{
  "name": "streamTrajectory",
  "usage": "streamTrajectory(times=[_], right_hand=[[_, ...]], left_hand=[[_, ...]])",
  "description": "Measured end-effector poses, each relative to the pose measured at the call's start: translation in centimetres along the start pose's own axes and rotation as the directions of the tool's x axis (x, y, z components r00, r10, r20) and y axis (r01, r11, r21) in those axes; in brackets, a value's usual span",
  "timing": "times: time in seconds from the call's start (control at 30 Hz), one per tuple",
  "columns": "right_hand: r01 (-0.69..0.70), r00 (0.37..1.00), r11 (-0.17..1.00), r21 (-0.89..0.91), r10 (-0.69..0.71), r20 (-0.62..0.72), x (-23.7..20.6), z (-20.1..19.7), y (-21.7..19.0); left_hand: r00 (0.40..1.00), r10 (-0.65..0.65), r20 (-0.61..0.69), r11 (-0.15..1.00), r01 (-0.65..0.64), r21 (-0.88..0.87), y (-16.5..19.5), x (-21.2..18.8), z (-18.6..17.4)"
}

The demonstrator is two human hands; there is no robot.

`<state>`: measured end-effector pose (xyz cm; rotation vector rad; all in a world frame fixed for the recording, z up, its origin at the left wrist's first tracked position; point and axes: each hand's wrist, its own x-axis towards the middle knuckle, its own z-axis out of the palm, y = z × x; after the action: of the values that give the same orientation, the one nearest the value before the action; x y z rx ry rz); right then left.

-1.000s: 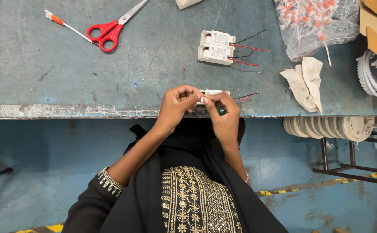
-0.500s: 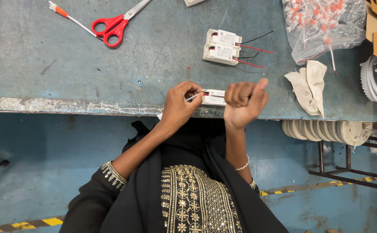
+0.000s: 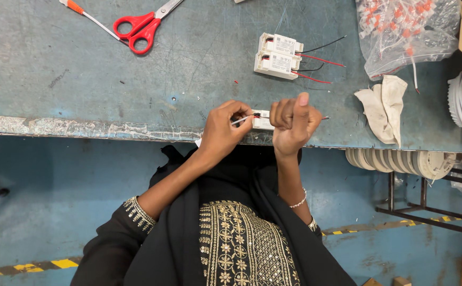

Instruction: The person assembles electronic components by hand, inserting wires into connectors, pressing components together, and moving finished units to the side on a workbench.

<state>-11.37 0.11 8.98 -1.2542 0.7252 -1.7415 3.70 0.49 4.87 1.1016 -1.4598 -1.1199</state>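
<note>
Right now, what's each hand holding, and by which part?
Left hand pinches a thin white wire near the end entering the small white module. Right hand is closed in a fist over the module's other end; its exact grip is hidden.

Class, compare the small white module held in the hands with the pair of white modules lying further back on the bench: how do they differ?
The held module sits at the bench's near edge between the left hand and right hand; the paired modules lie untouched further back. The held one is single and partly hidden; the pair lies side by side in full view. All are white, boxy, with wires.
</note>
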Motion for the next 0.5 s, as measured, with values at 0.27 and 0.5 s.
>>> streamTrajectory(times=[0.27, 0.5], right_hand=[[0.003, 1.000, 1.000, -0.024, -0.003, -0.020, 0.43, 0.34, 0.49], [0.005, 0.998, 1.000, -0.008, -0.005, -0.055, 0.57, 0.23, 0.38]], left_hand=[[1.000, 0.016, -0.021, 0.999, -0.015, 0.037, 0.06, 0.29, -0.02], [1.000, 0.017, -0.012, 1.000, -0.017, 0.019, 0.02, 0.37, -0.07]])
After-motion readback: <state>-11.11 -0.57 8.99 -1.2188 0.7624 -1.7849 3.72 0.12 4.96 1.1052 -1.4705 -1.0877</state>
